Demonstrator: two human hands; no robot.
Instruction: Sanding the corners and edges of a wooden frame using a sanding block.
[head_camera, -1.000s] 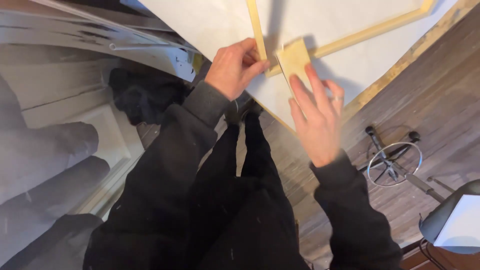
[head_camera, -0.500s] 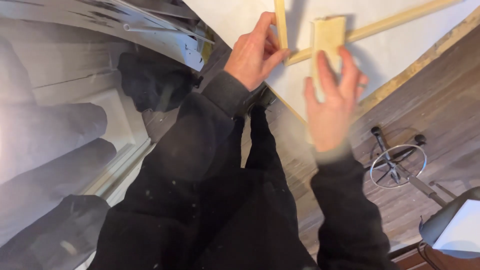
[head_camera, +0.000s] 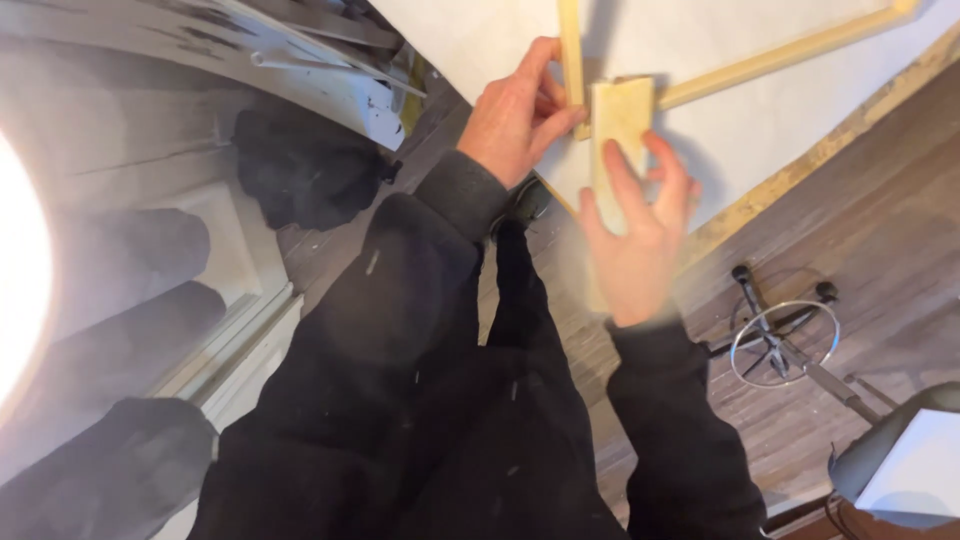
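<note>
Pale wood block (head_camera: 620, 125) stands upright, long axis twelve to six, pinched by the right hand (head_camera: 635, 235) from six o'clock. The left hand (head_camera: 515, 120), at nine o'clock, pinches the vertical strip (head_camera: 570, 50) of the frame just beside it.

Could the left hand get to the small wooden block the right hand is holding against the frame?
Probably yes: the left hand grips the wooden strip right beside the wooden block held by the right hand, with nothing between them.
</note>
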